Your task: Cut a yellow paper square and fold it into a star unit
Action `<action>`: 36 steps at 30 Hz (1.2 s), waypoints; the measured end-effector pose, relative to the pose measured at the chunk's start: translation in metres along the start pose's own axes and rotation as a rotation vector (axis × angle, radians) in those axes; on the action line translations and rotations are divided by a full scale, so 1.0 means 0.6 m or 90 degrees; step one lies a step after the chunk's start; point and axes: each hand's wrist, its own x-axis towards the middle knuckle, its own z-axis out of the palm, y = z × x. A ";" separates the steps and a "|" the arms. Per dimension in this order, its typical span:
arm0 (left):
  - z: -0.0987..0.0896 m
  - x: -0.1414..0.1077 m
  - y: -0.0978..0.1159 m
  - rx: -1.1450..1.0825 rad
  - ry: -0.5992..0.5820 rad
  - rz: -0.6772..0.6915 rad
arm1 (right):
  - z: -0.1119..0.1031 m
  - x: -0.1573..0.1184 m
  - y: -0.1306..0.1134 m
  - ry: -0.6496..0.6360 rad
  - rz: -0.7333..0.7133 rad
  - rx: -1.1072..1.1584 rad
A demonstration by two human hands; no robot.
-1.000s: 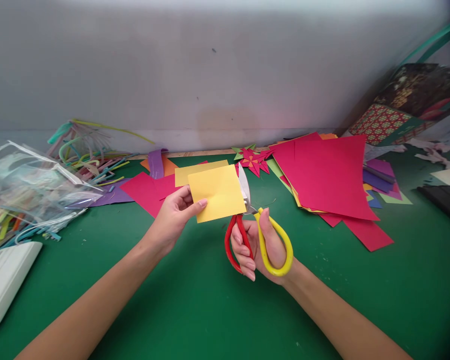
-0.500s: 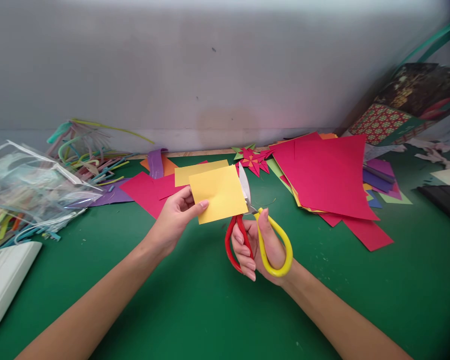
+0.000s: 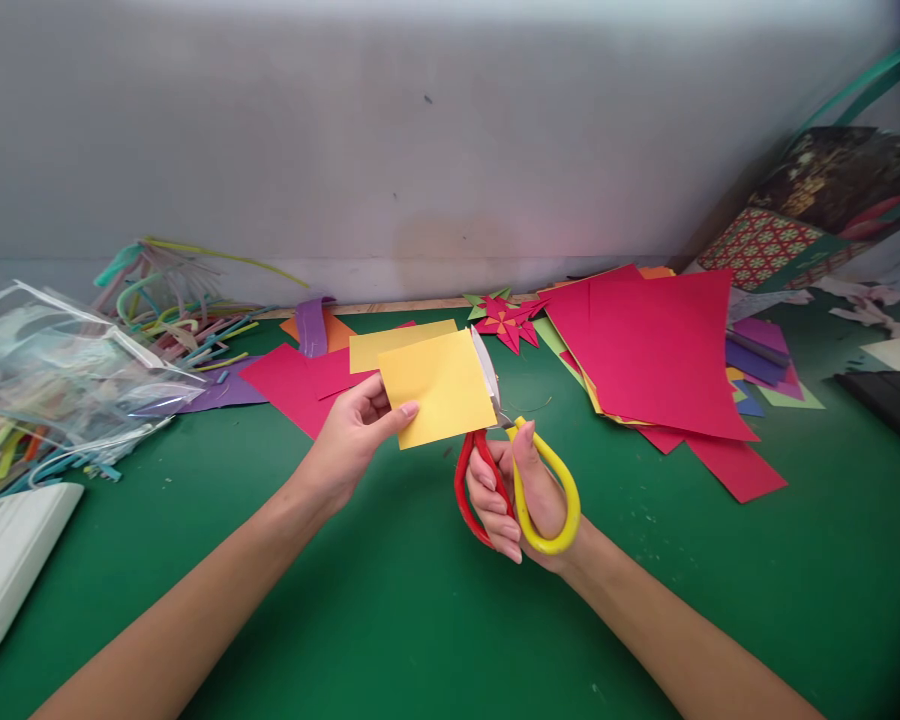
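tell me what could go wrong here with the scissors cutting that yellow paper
The left hand pinches the yellow paper only at its left edge, so the sheet may flex or twist and the cut could wander. The scissors in the right hand meet the paper at its right edge, with the blades partly hidden behind it, so the cut line is hard to watch. If the cut runs far left, it could near the left thumb.

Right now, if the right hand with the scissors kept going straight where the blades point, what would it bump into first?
The right hand aims the scissors up and away along the yellow paper square. Beyond it, probably the red paper star, though depth is unclear.
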 end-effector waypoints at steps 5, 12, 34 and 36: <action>-0.001 -0.001 0.000 -0.001 -0.001 0.000 | -0.001 -0.001 0.001 0.010 -0.006 -0.007; -0.002 0.000 -0.001 -0.016 0.004 -0.007 | -0.003 0.002 -0.034 0.125 -0.074 -0.063; 0.001 -0.008 0.010 0.056 -0.029 0.028 | -0.116 -0.008 -0.115 0.504 -0.275 -1.314; 0.003 -0.008 0.006 0.061 -0.041 0.024 | -0.101 -0.009 -0.114 0.483 -0.327 -1.236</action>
